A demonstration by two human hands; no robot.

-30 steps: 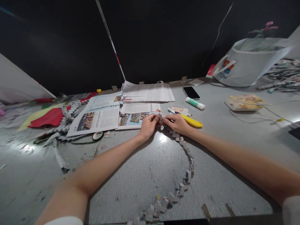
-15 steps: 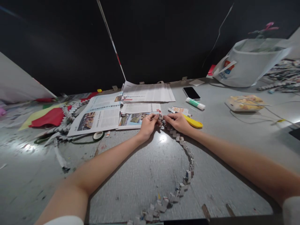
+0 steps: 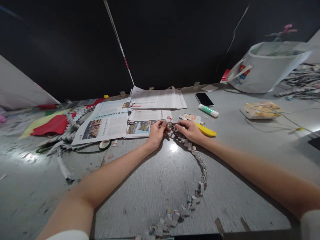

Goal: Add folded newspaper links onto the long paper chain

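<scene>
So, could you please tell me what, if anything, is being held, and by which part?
The folded-paper chain, by its far end: the right grip holds it there; the left grip pinches at its tip, detail too small to tell.

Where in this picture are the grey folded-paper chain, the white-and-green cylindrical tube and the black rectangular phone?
Grey folded-paper chain (image 3: 201,187): head view, on its curving middle stretch.
White-and-green cylindrical tube (image 3: 208,110): head view, mid-barrel.
Black rectangular phone (image 3: 204,99): head view, on its screen.
</scene>
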